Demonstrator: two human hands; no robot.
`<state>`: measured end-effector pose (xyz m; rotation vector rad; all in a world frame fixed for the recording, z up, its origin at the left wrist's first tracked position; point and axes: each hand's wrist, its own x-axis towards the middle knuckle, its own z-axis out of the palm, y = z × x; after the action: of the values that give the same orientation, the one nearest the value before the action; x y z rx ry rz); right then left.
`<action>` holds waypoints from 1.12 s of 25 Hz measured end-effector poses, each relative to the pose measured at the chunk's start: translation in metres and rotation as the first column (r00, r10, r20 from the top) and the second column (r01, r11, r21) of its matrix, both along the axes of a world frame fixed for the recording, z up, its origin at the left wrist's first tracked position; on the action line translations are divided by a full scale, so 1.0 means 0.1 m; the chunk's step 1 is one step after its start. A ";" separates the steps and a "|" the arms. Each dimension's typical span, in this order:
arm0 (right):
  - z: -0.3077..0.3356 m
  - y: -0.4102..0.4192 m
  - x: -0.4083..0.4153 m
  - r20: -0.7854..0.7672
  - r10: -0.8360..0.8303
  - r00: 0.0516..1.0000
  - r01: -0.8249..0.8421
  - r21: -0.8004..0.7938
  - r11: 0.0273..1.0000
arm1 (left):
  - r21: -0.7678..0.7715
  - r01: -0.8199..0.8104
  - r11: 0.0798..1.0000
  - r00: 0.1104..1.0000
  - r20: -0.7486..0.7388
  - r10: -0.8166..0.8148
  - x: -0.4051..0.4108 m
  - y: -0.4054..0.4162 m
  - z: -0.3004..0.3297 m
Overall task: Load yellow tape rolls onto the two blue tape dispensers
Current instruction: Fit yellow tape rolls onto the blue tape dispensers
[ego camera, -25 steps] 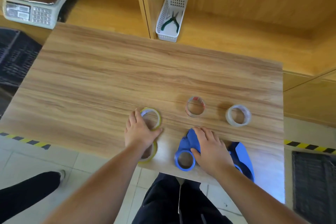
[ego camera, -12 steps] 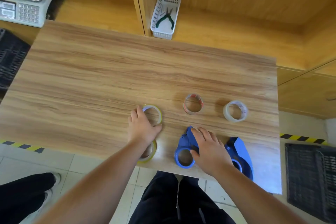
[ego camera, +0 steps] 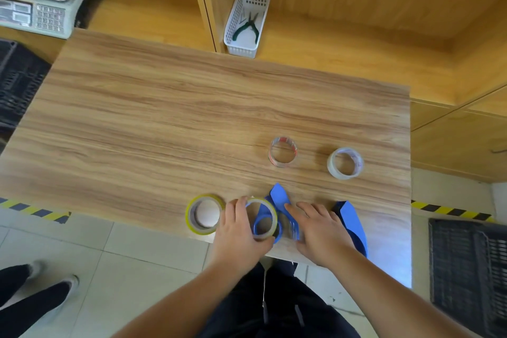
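Bright, even daylight washes the table (ego camera: pixel 192 118), glare whitening its corner right of the hands, soft shadows beside the rolls, hands slightly blurred, edges bowed.

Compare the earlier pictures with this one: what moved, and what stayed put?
The left hand carried one yellow roll rightward over the near dispenser's hub. The right hand stays on that dispenser. The other yellow roll, both clear rolls and the second dispenser stayed put.
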<state>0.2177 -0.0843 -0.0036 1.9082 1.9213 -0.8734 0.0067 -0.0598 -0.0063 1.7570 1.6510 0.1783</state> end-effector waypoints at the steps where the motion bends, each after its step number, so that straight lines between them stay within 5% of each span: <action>1: -0.01 0.00 0.02 -0.006 0.009 1.000 -0.009 0.007 1.000 | 0.001 -0.005 1.000 1.000 -0.002 0.005 0.03 -0.06 -0.01; 13: -0.09 0.01 0.05 -0.008 0.062 0.998 -0.061 0.064 0.996 | 0.046 -0.021 0.999 0.996 -0.085 0.024 0.32 -0.30 -0.16; 28: -0.11 0.00 0.06 0.016 0.071 0.997 -0.072 0.067 0.995 | -0.080 -0.041 0.996 0.982 -0.185 0.026 0.43 -0.31 -0.42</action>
<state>0.2238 -0.0840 -0.0147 1.8651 2.0216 -0.7827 0.0498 -0.0910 -0.0481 1.7262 1.7928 -0.0388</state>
